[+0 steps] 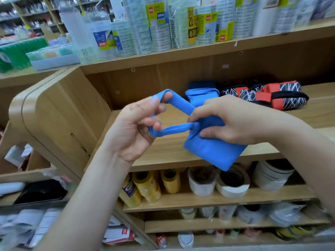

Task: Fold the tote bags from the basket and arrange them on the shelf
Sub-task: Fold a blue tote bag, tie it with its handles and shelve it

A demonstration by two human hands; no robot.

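Observation:
A folded blue tote bag (212, 151) hangs in the air just above the front edge of the wooden shelf (163, 153). My right hand (235, 120) grips its folded body from above. My left hand (137, 127) has its fingers hooked through the bag's blue handle loop (179, 104) and stretches it out to the left. At the back of the same shelf lie another folded blue bag (201, 96) and two folded black, white and orange patterned bags (268, 96).
Packs of clear tape (163, 26) crowd the shelf above. Yellow and white tape rolls (203, 182) fill the shelf below. A rounded wooden side panel (54, 113) closes the unit at left, with stationery shelves beyond it.

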